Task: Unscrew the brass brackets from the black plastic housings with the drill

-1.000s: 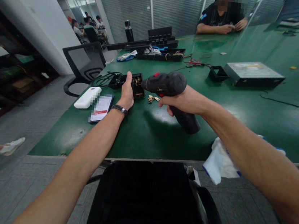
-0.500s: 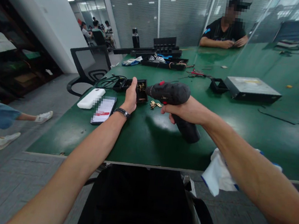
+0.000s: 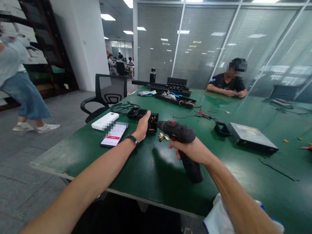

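My right hand (image 3: 190, 150) is wrapped round the grip of a black cordless drill (image 3: 181, 132) with red details. The drill lies level in the air and its front end points left, at a small black box (image 3: 153, 124). Brass-coloured parts show inside that box. My left hand (image 3: 142, 126) holds the box by its left side, thumb pointing up; its other fingers are hidden. Several small brass pieces (image 3: 163, 137) lie on the green table, just below the drill's nose. What the drill tip touches inside the box is too small to tell.
Left of my hand lie a phone (image 3: 115, 134), a white case (image 3: 105, 121) and black cables (image 3: 123, 108). A metal drive (image 3: 251, 137) and a black tray (image 3: 222, 129) are to the right. A cloth (image 3: 225, 224) hangs over the front edge. One person (image 3: 228, 80) sits across; another (image 3: 26, 82) walks at left.
My view has tilted up, so the table appears lower. Both hands keep their hold on the box and drill. The walking person at left now shows more fully.
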Tool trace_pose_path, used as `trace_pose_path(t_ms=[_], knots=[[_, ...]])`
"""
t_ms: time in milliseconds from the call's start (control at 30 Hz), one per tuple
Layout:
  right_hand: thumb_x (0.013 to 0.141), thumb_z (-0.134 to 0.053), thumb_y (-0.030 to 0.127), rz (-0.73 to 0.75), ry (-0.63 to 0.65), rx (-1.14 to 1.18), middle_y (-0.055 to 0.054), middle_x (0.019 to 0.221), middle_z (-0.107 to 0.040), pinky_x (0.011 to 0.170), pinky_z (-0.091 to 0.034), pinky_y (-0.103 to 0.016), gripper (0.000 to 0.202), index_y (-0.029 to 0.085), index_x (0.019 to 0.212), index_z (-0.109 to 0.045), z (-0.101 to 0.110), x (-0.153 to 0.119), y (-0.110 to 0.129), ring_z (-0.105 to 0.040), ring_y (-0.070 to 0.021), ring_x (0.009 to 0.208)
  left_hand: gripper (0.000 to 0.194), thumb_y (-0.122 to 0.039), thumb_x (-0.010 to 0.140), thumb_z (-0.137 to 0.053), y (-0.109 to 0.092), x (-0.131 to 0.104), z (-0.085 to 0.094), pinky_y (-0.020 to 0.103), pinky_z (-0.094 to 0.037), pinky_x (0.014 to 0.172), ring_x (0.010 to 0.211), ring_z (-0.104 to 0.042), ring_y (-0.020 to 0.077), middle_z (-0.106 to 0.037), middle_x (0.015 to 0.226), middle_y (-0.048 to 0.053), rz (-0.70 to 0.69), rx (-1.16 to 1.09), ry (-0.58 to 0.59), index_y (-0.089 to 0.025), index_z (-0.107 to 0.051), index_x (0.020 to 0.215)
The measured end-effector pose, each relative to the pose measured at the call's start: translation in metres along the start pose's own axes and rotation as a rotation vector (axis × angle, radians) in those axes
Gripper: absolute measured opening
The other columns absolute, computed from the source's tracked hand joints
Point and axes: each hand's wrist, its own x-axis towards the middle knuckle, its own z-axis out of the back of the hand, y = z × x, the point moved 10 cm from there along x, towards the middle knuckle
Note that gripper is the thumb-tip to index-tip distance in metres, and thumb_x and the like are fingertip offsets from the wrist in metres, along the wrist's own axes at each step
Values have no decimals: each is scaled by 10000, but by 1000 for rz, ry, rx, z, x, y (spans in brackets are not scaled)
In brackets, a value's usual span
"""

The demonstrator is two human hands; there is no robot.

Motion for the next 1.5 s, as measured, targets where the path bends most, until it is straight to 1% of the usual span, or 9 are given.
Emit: trace_pose_path(t_ms=[100,233,400,633,767,1000,1200,1333,1500], knots=[[810,-761,173,24,-1,20,48,544,-685,432,-490,-286,130,258,881,-693,-1,-1,4,-616,-178,444,501,-660,1022,-693,-4,-1,-1,430,-716,800,930,-837,304,-850,1015,144,-40,45,24,-173,-800,1072],[811,-749,155,57,1,44,59,588,-695,462,-535,-298,205,260,978,-693,-4,-2,7,-662,-189,480,507,-653,1022,-692,-4,-1,1,398,-713,743,888,-838,293,-848,987,140,-30,61,16,-161,-803,1073],[827,-747,158,71,-4,73,69,556,-665,469,-551,-312,233,266,1023,-684,-4,-1,7,-685,-211,503,487,-630,1059,-645,-8,-4,-2,369,-715,761,957,-849,286,-861,1065,136,-38,65,34,-170,-793,1115],[782,-768,154,46,-10,76,41,599,-715,447,-504,-257,160,242,862,-660,0,1,2,-645,-161,461,498,-623,1057,-663,-12,-8,-5,395,-723,814,990,-846,290,-860,1110,146,-40,45,38,-155,-796,1163],[788,-749,180,-2,-11,43,24,508,-663,448,-482,-249,122,231,752,-643,2,4,-9,-633,-167,455,542,-654,1030,-698,-10,-6,-7,393,-717,864,995,-844,279,-857,1108,145,-35,27,47,-145,-790,1192],[796,-731,212,-1,-15,-8,2,532,-681,502,-494,-279,66,224,762,-676,3,6,-11,-639,-179,487,548,-665,1011,-713,-7,-1,-5,407,-705,904,1017,-837,285,-850,1091,153,-42,15,47,-138,-792,1138],[807,-721,253,0,-20,-37,-16,525,-687,513,-478,-294,50,204,805,-729,3,3,-10,-605,-177,489,540,-682,990,-726,-6,0,-5,403,-705,864,985,-830,281,-842,1061,145,-55,26,49,-152,-781,1082],[808,-741,270,-14,-28,-32,-21,535,-694,498,-465,-297,68,205,796,-725,4,2,-11,-603,-178,481,568,-711,973,-736,-7,-1,-5,405,-705,829,919,-823,272,-833,1029,134,-72,59,28,-157,-778,1092],[816,-741,268,-13,-34,-28,-13,539,-692,500,-474,-289,72,205,791,-718,8,5,-15,-603,-167,474,554,-697,980,-734,-7,-1,-6,398,-708,822,939,-821,275,-827,1017,131,-63,49,35,-155,-778,1081]])
